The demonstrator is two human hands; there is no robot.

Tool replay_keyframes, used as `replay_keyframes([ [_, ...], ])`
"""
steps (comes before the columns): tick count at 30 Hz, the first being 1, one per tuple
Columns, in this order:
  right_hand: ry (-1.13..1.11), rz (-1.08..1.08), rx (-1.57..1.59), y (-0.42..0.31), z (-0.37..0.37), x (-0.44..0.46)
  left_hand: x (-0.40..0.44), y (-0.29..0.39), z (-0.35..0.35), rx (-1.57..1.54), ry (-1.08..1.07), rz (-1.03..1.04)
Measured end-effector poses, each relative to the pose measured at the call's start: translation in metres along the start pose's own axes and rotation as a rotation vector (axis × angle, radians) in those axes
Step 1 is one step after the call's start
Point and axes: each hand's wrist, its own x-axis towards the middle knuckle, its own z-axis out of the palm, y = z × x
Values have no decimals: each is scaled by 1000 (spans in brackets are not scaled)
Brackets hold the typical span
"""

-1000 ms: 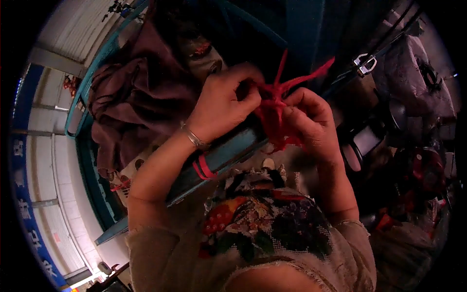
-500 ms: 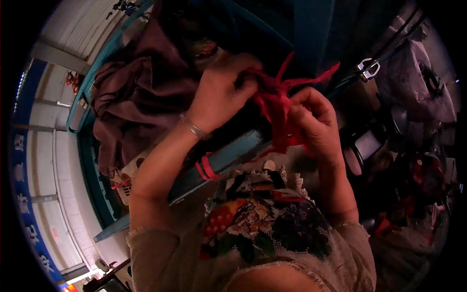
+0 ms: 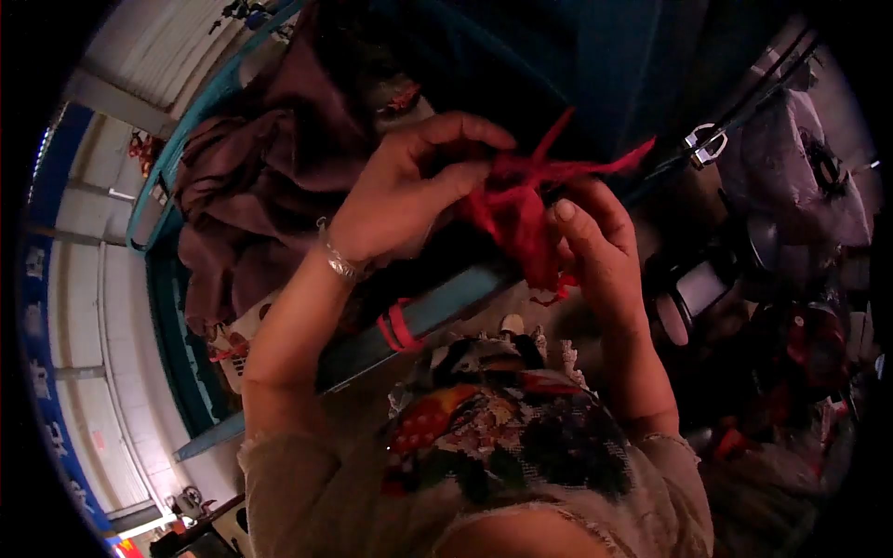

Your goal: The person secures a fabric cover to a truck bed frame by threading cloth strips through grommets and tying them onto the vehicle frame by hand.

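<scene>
A bunch of red cloth strips (image 3: 521, 219) hangs between my hands, two thin ends poking up and to the right. My left hand (image 3: 395, 191), a bracelet at its wrist, pinches the cloth's left side between thumb and fingertips. On the opposite side my right hand (image 3: 605, 251) is curled against the cloth, thumb in front; its fingertips are partly hidden. Below the hands runs a teal metal bar (image 3: 456, 298), with a red band (image 3: 400, 325) wrapped round it.
Crumpled brown-purple fabric (image 3: 251, 177) fills the teal frame at left. A white buckle (image 3: 705, 146) sits on dark straps at upper right. Beyond it hangs a pale bag (image 3: 791, 158). Several dim items, some red, crowd the lower right.
My left hand has shifted slightly left and down, its thumb and fingers spread wider around the cloth edge. My right hand has moved a little down, its thumb now pointing up. The cloth has turned slightly.
</scene>
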Motion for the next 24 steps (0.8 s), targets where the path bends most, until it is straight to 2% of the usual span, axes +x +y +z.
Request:
replay_keyframes([
  [2, -35, 56, 20, 1, 2, 1, -1, 2, -1, 18, -4, -5],
  [5, -113, 42, -150, 9, 10, 2, 0, -1, -5, 9, -20, 5],
  [7, -87, -85, -211, 19, 6, 4, 2, -4, -9, -10, -40, 18],
  [8, -47, -32, -120, 15, 6, 1, 2, -5, -11, 16, -57, 34],
  [10, -50, -20, -104, 13, -2, 0, 2, -7, -14, 41, -72, 50],
  [12, -12, -100, -136, 14, -2, 1, 3, -8, -18, -20, -133, 6],
  [16, -27, -46, -81, 14, -10, -1, 6, -14, -22, -10, -229, 2],
  [18, -11, -28, -85, 21, -13, 0, 6, -10, -21, 124, -307, -130],
  [22, 49, -13, -60, 17, -4, -2, 6, -14, -20, 118, -275, -275],
  [24, 89, -5, -16, 16, 2, -1, 10, -25, -22, 86, -281, 4],
])
